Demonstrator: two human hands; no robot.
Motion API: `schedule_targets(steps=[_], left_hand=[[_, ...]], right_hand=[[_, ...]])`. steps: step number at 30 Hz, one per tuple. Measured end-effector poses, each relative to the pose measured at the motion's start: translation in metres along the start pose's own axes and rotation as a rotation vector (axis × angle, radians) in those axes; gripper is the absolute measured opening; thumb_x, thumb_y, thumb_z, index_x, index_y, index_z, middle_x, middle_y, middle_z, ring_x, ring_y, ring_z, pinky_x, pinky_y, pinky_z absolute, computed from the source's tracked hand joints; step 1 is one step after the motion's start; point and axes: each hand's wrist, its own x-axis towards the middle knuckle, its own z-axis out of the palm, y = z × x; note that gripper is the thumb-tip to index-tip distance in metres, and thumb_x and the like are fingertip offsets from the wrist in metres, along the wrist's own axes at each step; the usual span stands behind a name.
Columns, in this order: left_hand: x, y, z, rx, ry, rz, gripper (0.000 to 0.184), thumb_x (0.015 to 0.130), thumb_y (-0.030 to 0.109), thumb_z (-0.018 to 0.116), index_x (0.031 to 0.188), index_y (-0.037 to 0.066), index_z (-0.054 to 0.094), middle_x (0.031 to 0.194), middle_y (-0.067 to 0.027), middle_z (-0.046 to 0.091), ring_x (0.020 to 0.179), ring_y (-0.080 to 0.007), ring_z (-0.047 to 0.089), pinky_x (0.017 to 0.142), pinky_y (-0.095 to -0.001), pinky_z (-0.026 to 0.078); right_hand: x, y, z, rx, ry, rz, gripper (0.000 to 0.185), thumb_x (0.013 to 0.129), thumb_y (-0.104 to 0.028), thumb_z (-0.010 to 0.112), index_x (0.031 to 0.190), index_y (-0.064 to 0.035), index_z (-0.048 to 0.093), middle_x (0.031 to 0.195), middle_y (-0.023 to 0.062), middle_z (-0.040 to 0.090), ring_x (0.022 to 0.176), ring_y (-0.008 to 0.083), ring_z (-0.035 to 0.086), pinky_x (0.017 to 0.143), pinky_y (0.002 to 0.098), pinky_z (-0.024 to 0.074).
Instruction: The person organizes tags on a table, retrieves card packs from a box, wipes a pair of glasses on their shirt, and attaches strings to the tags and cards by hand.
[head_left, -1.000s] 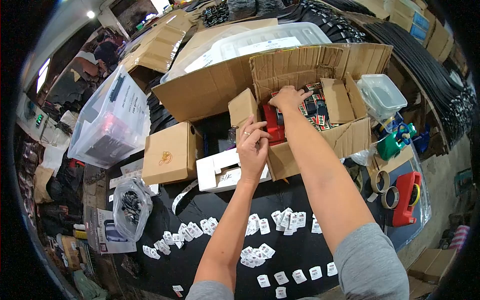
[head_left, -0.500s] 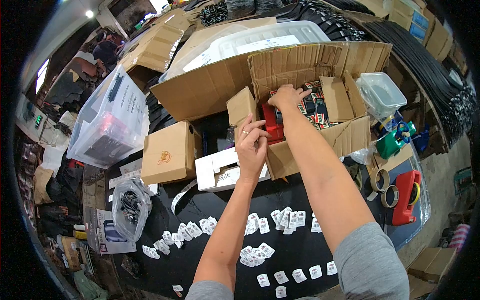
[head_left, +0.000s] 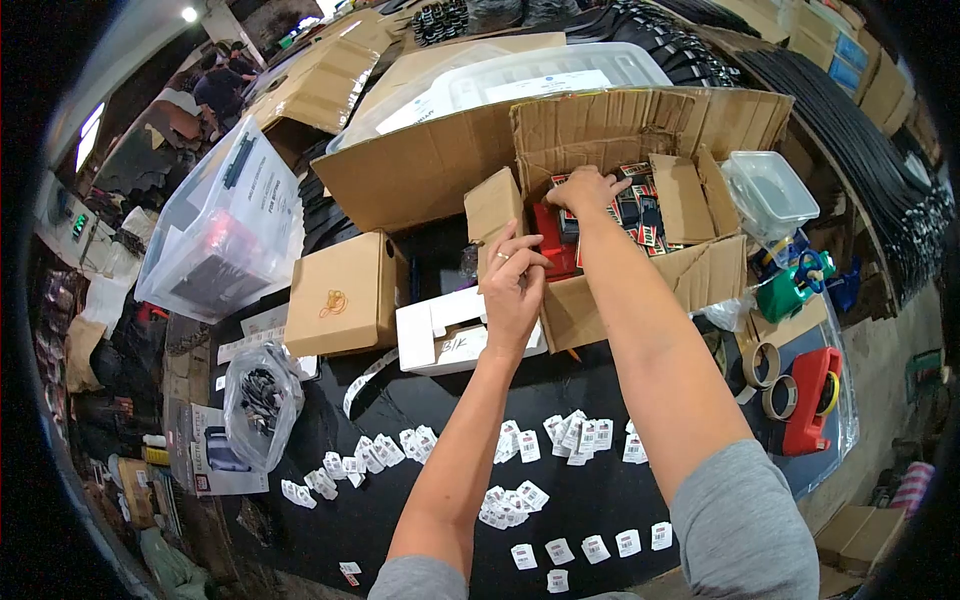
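My right hand [head_left: 585, 190] reaches palm down into an open cardboard carton [head_left: 690, 280], fingers spread over the small black-and-red printed packs [head_left: 640, 215] inside. Its fingertips are partly hidden, and I see nothing held in it. A red item [head_left: 550, 240] stands in the carton's left part. My left hand [head_left: 515, 280], with a ring on one finger, hovers by the carton's front left corner, fingers loosely bent and apart, nothing visible in them. Below it sits a white box [head_left: 435, 345] with handwriting on it.
Barcode tags [head_left: 575, 435] lie in piles and a row on the black table [head_left: 420, 520]. Left are a brown box [head_left: 340, 300], a bag of small black parts [head_left: 262, 400] and a clear bin [head_left: 225, 220]. Tape rolls [head_left: 780, 395] and a red tape dispenser [head_left: 815, 400] lie right.
My right hand has shifted slightly within the carton, and my left hand stays near the carton's corner. The whole view has moved a little.
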Motion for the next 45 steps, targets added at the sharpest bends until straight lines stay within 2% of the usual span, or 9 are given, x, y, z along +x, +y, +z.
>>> schedule_targets(steps=[9, 12, 14, 15, 16, 21, 22, 31, 45], left_hand=[[-0.003, 0.000, 0.000, 0.010, 0.021, 0.012, 0.009, 0.075, -0.004, 0.057, 0.071, 0.002, 0.063, 0.098, -0.0089, 0.069, 0.121, -0.0332, 0.051, 0.100, -0.0423, 0.038], [-0.008, 0.003, -0.001, 0.010, -0.034, 0.022, 0.012, 0.076, -0.003, 0.055, 0.083, 0.002, 0.064, 0.112, -0.0128, 0.063, 0.124, -0.0340, 0.047, 0.101, -0.0419, 0.037], [-0.008, 0.017, 0.000, -0.091, 0.032, -0.187, 0.030, 0.078, -0.003, 0.052, 0.107, 0.002, 0.057, 0.131, -0.0188, 0.047, 0.129, -0.0341, 0.039, 0.104, -0.0414, 0.034], [-0.009, 0.010, 0.001, 0.032, 0.083, -0.041, 0.046, 0.078, -0.003, 0.049, 0.124, 0.002, 0.043, 0.140, -0.0231, 0.032, 0.131, -0.0341, 0.034, 0.106, -0.0414, 0.031], [-0.012, 0.007, 0.002, 0.065, 0.078, -0.054, 0.051, 0.080, -0.003, 0.048, 0.129, 0.000, 0.038, 0.144, -0.0231, 0.028, 0.135, -0.0332, 0.029, 0.109, -0.0406, 0.027], [-0.019, 0.000, 0.002, -0.094, -0.027, -0.103, 0.061, 0.084, -0.004, 0.044, 0.141, -0.004, 0.025, 0.146, -0.0225, 0.029, 0.137, -0.0297, 0.028, 0.112, -0.0363, 0.022], [-0.021, 0.000, 0.002, -0.094, -0.030, -0.101, 0.061, 0.084, -0.004, 0.044, 0.141, -0.004, 0.025, 0.146, -0.0225, 0.029, 0.137, -0.0297, 0.028, 0.112, -0.0363, 0.022], [-0.025, 0.008, 0.000, -0.174, -0.054, -0.103, 0.060, 0.086, -0.003, 0.041, 0.142, -0.006, 0.021, 0.148, -0.0226, 0.026, 0.139, -0.0291, 0.026, 0.113, -0.0359, 0.020], [-0.032, 0.009, -0.001, -0.161, -0.042, -0.068, 0.060, 0.086, -0.002, 0.041, 0.142, -0.006, 0.021, 0.148, -0.0216, 0.026, 0.139, -0.0296, 0.026, 0.114, -0.0370, 0.019]], right_hand=[[-0.001, 0.007, -0.008, 0.152, -0.023, -0.005, 0.088, 0.058, -0.057, 0.075, 0.127, -0.0057, 0.054, 0.136, 0.0116, 0.049, 0.131, 0.0335, 0.038, 0.113, 0.0550, 0.0049], [-0.006, 0.008, -0.011, 0.156, -0.017, 0.010, 0.091, 0.057, -0.058, 0.076, 0.127, -0.0053, 0.054, 0.135, 0.0111, 0.050, 0.131, 0.0329, 0.038, 0.114, 0.0537, 0.0062], [-0.012, 0.010, -0.016, 0.170, 0.009, -0.004, 0.092, 0.056, -0.058, 0.076, 0.128, -0.0048, 0.053, 0.134, 0.0109, 0.051, 0.131, 0.0325, 0.039, 0.114, 0.0532, 0.0070], [-0.015, 0.011, -0.017, 0.183, 0.031, -0.025, 0.093, 0.056, -0.058, 0.077, 0.128, -0.0042, 0.053, 0.133, 0.0106, 0.052, 0.130, 0.0321, 0.039, 0.114, 0.0527, 0.0079], [-0.017, 0.011, -0.018, 0.185, 0.035, -0.021, 0.093, 0.056, -0.058, 0.077, 0.128, -0.0042, 0.053, 0.133, 0.0106, 0.052, 0.130, 0.0321, 0.039, 0.114, 0.0527, 0.0079], [-0.022, 0.014, -0.019, 0.229, 0.073, -0.018, 0.096, 0.053, -0.056, 0.078, 0.125, 0.0003, 0.050, 0.126, 0.0172, 0.056, 0.128, 0.0325, 0.042, 0.115, 0.0493, 0.0082], [-0.022, 0.016, -0.019, 0.257, 0.066, -0.024, 0.096, 0.053, -0.056, 0.077, 0.124, 0.0012, 0.049, 0.125, 0.0214, 0.055, 0.129, 0.0331, 0.040, 0.115, 0.0484, 0.0067], [-0.021, 0.019, -0.016, 0.401, 0.151, -0.052, 0.091, 0.051, -0.051, 0.078, 0.118, 0.0041, 0.052, 0.118, 0.0222, 0.058, 0.121, 0.0357, 0.047, 0.114, 0.0503, 0.0129], [-0.030, 0.026, -0.019, 0.498, 0.128, -0.114, 0.097, 0.048, -0.054, 0.077, 0.120, 0.0061, 0.051, 0.122, 0.0229, 0.056, 0.121, 0.0363, 0.048, 0.114, 0.0496, 0.0119]])
